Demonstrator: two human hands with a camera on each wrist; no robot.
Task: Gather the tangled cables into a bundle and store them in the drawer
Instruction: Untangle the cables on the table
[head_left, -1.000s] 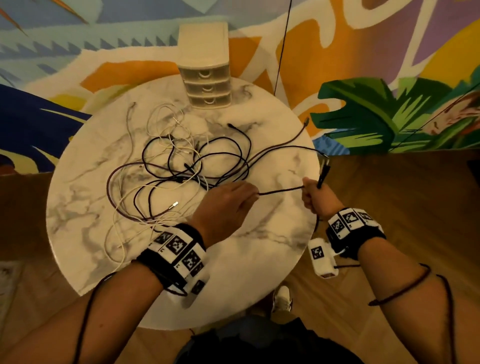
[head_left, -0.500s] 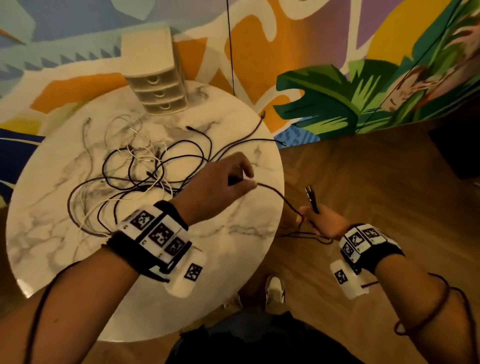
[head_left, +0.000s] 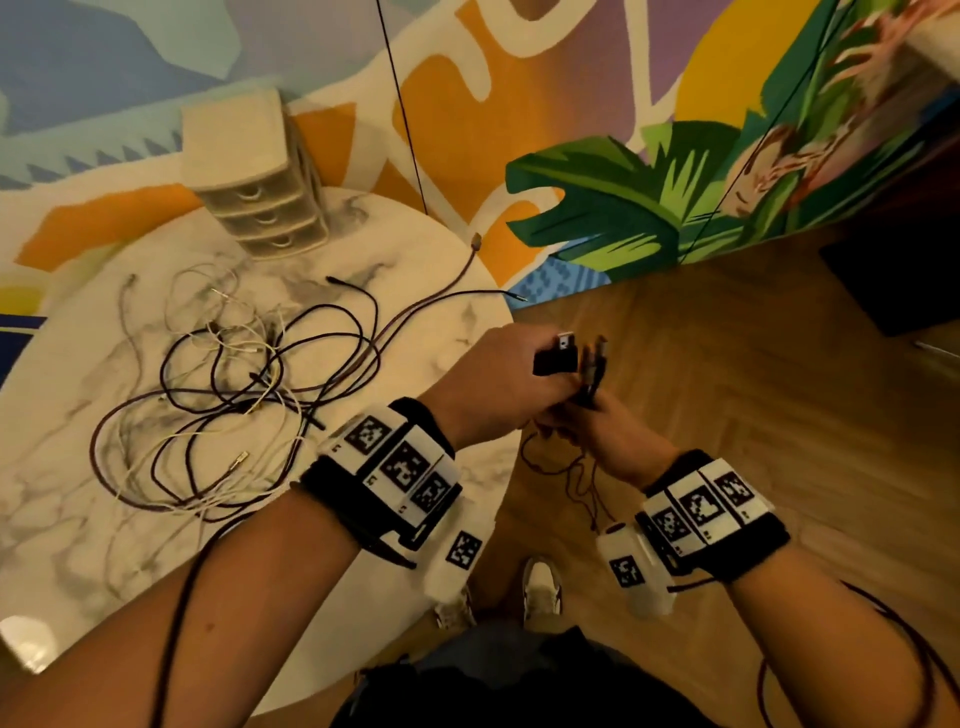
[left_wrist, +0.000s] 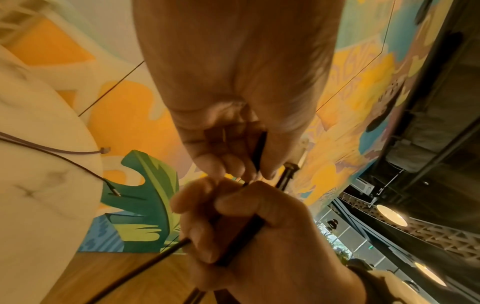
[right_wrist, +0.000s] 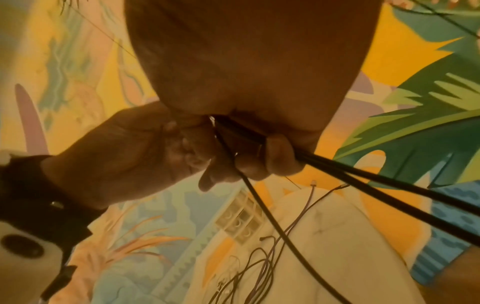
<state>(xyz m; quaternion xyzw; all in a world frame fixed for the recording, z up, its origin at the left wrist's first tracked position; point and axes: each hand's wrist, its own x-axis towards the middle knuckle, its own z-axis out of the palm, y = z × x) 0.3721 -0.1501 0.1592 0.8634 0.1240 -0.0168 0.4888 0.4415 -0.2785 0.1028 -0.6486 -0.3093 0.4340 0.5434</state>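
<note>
Dark and white tangled cables (head_left: 234, 389) lie spread on the round marble table (head_left: 78, 519). A small beige drawer unit (head_left: 260, 192) stands at the table's far edge, its three drawers closed. Both hands meet just past the table's right edge. My left hand (head_left: 550, 379) pinches a black cable's USB plug (head_left: 560, 353). Just below it, my right hand (head_left: 584, 410) grips the black cable (left_wrist: 241, 236) with another plug end (head_left: 597, 358) sticking up. Loops of this cable (head_left: 561, 467) hang under the hands. In the right wrist view the cable strands (right_wrist: 363, 185) run out of my right fingers (right_wrist: 259, 162).
Wooden floor (head_left: 727, 389) lies to the right of the table. A painted mural wall (head_left: 623, 130) rises behind it. Two loose cable ends (head_left: 475, 241) reach over the table's far right rim. My shoes (head_left: 540, 587) show below the hands.
My left hand left the tabletop and moved right to meet the right hand off the table's edge. It now holds the cable's plug, and slack cable hangs below.
</note>
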